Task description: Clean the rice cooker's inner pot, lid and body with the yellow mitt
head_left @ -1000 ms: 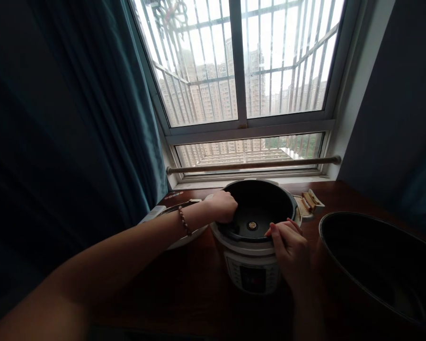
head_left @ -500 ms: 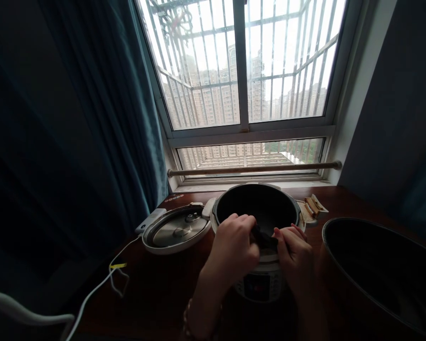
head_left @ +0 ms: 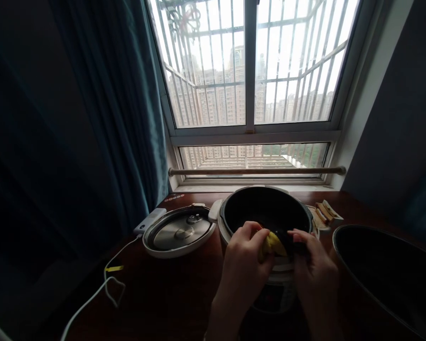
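Observation:
Over the near rim of an uncovered electric cooker (head_left: pixel 273 298), both hands hold a yellow-and-black thing (head_left: pixel 274 244) whose kind I cannot make out. My left hand (head_left: pixel 248 258) is closed with thumb and fingers on its yellow end. The fingers of my right hand (head_left: pixel 315 265) grip the dark end. A black inner pot (head_left: pixel 262 208) sits in the cooker, its near part hidden by my hands. To the left lies the cooker's round lid (head_left: pixel 180 232), with its metal inside facing up.
A large dark pan (head_left: pixel 386 265) stands right of the cooker. Small brown pieces (head_left: pixel 326 215) lie beyond the cooker's right side. A white power strip (head_left: pixel 152 221) and a white cord (head_left: pixel 87 298) are at the left. The window (head_left: pixel 250 128) is behind the dark wooden table (head_left: pixel 163 293).
My hands have turned the thing, so a yellow part now shows where only black showed before. The view has shifted, and my hands sit further right in it.

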`<state>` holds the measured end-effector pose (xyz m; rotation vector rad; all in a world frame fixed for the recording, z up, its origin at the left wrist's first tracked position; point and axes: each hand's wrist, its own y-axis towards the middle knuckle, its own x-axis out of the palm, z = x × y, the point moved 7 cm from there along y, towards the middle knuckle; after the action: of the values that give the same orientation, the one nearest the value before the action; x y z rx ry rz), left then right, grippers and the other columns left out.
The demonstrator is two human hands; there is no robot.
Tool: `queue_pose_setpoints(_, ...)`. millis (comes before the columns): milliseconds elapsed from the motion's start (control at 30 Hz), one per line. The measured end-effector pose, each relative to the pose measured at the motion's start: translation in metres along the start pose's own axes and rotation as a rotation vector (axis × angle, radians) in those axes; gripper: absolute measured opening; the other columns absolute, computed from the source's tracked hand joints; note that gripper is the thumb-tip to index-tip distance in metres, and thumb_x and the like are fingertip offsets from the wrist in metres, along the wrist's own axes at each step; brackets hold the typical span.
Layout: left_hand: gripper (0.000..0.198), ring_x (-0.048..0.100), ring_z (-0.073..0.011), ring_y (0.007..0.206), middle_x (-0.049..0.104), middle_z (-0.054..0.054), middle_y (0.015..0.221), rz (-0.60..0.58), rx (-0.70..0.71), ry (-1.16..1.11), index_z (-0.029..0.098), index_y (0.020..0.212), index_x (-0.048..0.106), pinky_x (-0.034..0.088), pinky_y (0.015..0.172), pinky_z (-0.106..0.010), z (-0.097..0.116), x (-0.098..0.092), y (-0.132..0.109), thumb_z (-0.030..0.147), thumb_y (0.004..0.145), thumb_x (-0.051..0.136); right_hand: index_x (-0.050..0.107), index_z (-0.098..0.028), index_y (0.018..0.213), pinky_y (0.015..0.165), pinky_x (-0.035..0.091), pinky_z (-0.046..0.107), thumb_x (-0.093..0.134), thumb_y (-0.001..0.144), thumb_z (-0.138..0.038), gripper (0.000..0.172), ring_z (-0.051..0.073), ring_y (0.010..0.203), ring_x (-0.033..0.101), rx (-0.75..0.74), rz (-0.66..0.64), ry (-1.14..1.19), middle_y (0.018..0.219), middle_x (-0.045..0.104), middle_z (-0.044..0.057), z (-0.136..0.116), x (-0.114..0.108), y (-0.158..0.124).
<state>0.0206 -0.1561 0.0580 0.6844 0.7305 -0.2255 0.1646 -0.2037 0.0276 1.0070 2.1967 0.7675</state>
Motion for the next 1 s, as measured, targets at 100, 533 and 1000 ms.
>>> queue_pose_setpoints(100,0.042,0.054,-0.0204,0.098,0.055,-0.003,0.108,-0.045,0.033,-0.094,0.026,0.11,0.058,0.043,0.088,-0.033,-0.003,-0.003,-0.001,0.014,0.07,0.063,0.052,-0.019,0.119,0.09,0.041,0.03,0.039,0.09,-0.039,0.037,0.019,0.108,0.054,-0.003,-0.094,0.027,0.118,0.058,0.007,-0.022,0.006,0.004)
queue_pose_setpoints(533,0.055,0.049,-0.0161,0.116,0.054,-0.001,0.122,0.056,-0.04,-0.24,0.027,0.121,0.048,0.038,0.101,-0.031,-0.05,-0.052,-0.019,0.007,0.072,0.064,0.059,-0.015,0.06,0.05,0.029,0.024,0.039,0.085,-0.052,0.048,0.012,0.055,0.048,0.094,-1.03,-0.284,0.059,0.057,0.004,-0.04,0.104,0.031)
queue_pose_setpoints(1000,0.032,0.055,-0.0137,0.112,0.06,-0.003,0.121,0.005,0.019,-0.259,0.022,0.113,0.061,0.042,0.098,-0.025,-0.034,-0.044,-0.018,0.014,0.086,0.046,0.069,-0.013,0.069,0.052,0.036,0.021,0.046,0.073,-0.023,0.026,0.012,0.056,0.05,0.108,-1.496,-0.497,0.062,0.06,0.003,-0.008,0.078,0.042)
